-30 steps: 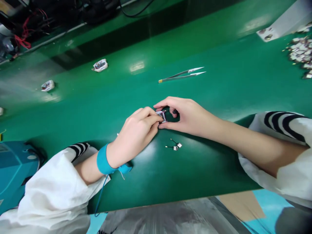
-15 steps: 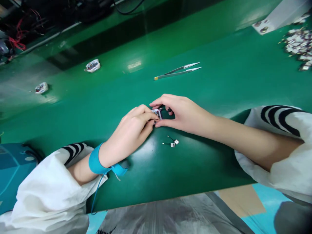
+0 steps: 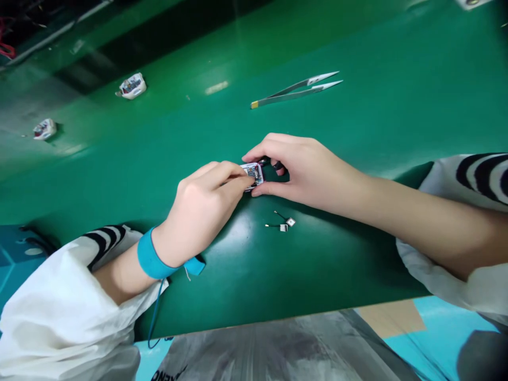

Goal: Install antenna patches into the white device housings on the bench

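A small white casing with a circuit board (image 3: 254, 172) in it sits between my two hands, low over the green table. My right hand (image 3: 296, 164) grips its right end between thumb and fingertips, with a gap inside the curl and a black ring-like band on one finger. My left hand (image 3: 206, 203), wearing a blue wrist strap (image 3: 153, 256), is closed at the casing's left end. Its thumb and index fingertips press together over the board; anything tiny between them is hidden. Just below lie two small square modules, one (image 3: 291, 222) beside another (image 3: 283, 228), each with a short black lead.
Open-tipped tweezers (image 3: 296, 92) lie beyond my hands. Two similar white casings with boards stand at the far left, one (image 3: 133, 86) behind the other (image 3: 45, 129). A blue box (image 3: 19, 259) is at the left edge. The strap's cord (image 3: 155, 315) hangs over the table's front edge.
The view has shifted, so the pile of parts at far right is out of frame. My left fingertips have moved from the casing's lower edge up onto the board. My right hand keeps its grip.
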`<action>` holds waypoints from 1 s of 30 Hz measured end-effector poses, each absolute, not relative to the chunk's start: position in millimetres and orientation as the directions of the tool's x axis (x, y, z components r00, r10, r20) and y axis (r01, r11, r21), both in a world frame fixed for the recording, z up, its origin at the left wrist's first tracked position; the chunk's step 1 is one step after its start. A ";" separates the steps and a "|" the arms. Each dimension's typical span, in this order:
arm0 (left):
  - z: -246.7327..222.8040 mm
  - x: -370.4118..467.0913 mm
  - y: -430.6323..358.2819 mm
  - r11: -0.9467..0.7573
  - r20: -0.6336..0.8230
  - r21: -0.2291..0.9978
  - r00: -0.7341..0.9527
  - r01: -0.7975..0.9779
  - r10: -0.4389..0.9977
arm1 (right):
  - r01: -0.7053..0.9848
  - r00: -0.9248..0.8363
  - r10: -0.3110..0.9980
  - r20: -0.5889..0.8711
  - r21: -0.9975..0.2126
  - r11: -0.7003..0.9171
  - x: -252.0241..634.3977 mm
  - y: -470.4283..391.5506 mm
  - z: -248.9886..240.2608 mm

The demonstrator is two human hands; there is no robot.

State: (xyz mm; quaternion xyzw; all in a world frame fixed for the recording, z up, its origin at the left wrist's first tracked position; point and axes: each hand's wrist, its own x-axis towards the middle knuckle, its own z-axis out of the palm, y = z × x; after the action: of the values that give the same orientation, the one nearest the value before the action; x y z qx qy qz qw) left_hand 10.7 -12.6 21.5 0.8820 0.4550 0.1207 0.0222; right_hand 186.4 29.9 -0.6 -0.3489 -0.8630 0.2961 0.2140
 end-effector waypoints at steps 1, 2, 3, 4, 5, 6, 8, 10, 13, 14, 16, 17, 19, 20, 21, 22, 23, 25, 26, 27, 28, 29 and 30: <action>21.7 11.1 -12.7 -0.578 0.188 0.149 0.551 0.803 0.813 | 0.475 -0.666 0.728 0.163 -0.659 0.582 186.4 30.1 -0.7; 21.9 11.5 -12.9 -0.571 0.183 0.152 0.545 0.807 0.819 | 0.473 -0.668 0.726 0.163 -0.659 0.584 186.5 30.3 -0.7; 22.0 12.0 -13.2 -0.563 0.176 0.158 0.538 0.811 0.825 | 0.470 -0.670 0.724 0.165 -0.660 0.586 186.6 30.5 -0.8; 22.1 12.4 -13.5 -0.553 0.170 0.167 0.529 0.816 0.832 | 0.469 -0.672 0.722 0.165 -0.661 0.587 186.6 30.7 -0.8; 22.1 12.8 -13.7 -0.543 0.163 0.176 0.519 0.821 0.839 | 0.468 -0.673 0.722 0.164 -0.661 0.587 186.5 30.9 -0.7; 21.9 13.0 -13.8 -0.534 0.158 0.182 0.512 0.825 0.844 | 0.470 -0.674 0.721 0.162 -0.660 0.587 186.4 31.0 -0.5; 21.3 13.2 -13.7 -0.537 0.167 0.171 0.513 0.826 0.842 | 0.479 -0.675 0.722 0.151 -0.655 0.584 186.1 31.2 0.1; 20.6 12.9 -13.0 -0.563 0.181 0.133 0.538 0.816 0.823 | 0.490 -0.675 0.725 0.137 -0.652 0.579 185.8 31.1 0.8; 20.0 12.3 -11.9 -0.611 0.223 0.067 0.585 0.789 0.780 | 0.500 -0.675 0.728 0.119 -0.651 0.571 185.8 30.8 1.9; 20.1 12.2 -11.7 -0.619 0.229 0.053 0.594 0.784 0.772 | 0.504 -0.676 0.728 0.114 -0.649 0.570 185.9 30.7 2.2; 20.7 12.2 -11.8 -0.620 0.226 0.039 0.597 0.784 0.769 | 0.511 -0.681 0.725 0.103 -0.642 0.572 186.1 30.5 3.1; 21.0 12.3 -11.9 -0.615 0.218 0.037 0.594 0.788 0.774 | 0.514 -0.681 0.725 0.103 -0.638 0.574 186.1 30.5 3.4; 21.4 12.4 -12.4 -0.608 0.208 0.038 0.589 0.793 0.781 | 0.522 -0.681 0.726 0.097 -0.631 0.574 186.0 30.5 3.9; 21.4 12.4 -12.5 -0.607 0.210 0.038 0.588 0.794 0.781 | 0.524 -0.680 0.727 0.098 -0.629 0.575 185.9 30.5 4.0; 21.2 12.4 -12.5 -0.609 0.214 0.038 0.589 0.792 0.779 | 0.524 -0.677 0.729 0.103 -0.627 0.576 185.8 30.6 3.9; 20.9 12.3 -12.4 -0.613 0.221 0.038 0.592 0.789 0.775 | 0.525 -0.676 0.729 0.105 -0.626 0.577 185.8 30.7 3.7; 20.4 12.2 -12.2 -0.618 0.230 0.036 0.595 0.786 0.770 | 0.525 -0.676 0.729 0.107 -0.624 0.579 185.9 30.8 3.4; 19.6 12.1 -11.7 -0.625 0.244 0.035 0.600 0.780 0.762 | 0.517 -0.677 0.726 0.122 -0.623 0.587 186.2 30.9 2.7; 19.2 12.1 -11.5 -0.626 0.248 0.037 0.600 0.779 0.761 | 0.513 -0.679 0.723 0.126 -0.623 0.591 186.3 30.9 2.4; 19.0 12.2 -11.5 -0.627 0.248 0.039 0.600 0.778 0.761 | 0.508 -0.681 0.720 0.133 -0.622 0.596 186.5 31.0 2.1; 18.8 12.3 -11.5 -0.627 0.248 0.043 0.599 0.778 0.761 | 0.504 -0.683 0.717 0.140 -0.620 0.601 186.6 31.0 2.0; 18.6 12.3 -11.6 -0.627 0.246 0.046 0.599 0.778 0.762 | 0.500 -0.685 0.713 0.146 -0.618 0.607 186.6 31.1 1.9; 18.6 12.4 -11.8 -0.627 0.247 0.048 0.599 0.777 0.762 | 0.497 -0.688 0.710 0.150 -0.615 0.612 186.7 31.3 1.8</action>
State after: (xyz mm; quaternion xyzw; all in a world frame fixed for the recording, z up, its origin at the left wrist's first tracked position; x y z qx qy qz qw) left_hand 12.4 -11.8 18.6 0.8936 0.4306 0.1226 -0.0320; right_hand 186.7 31.3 1.8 -0.3443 -0.8766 0.2749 0.1937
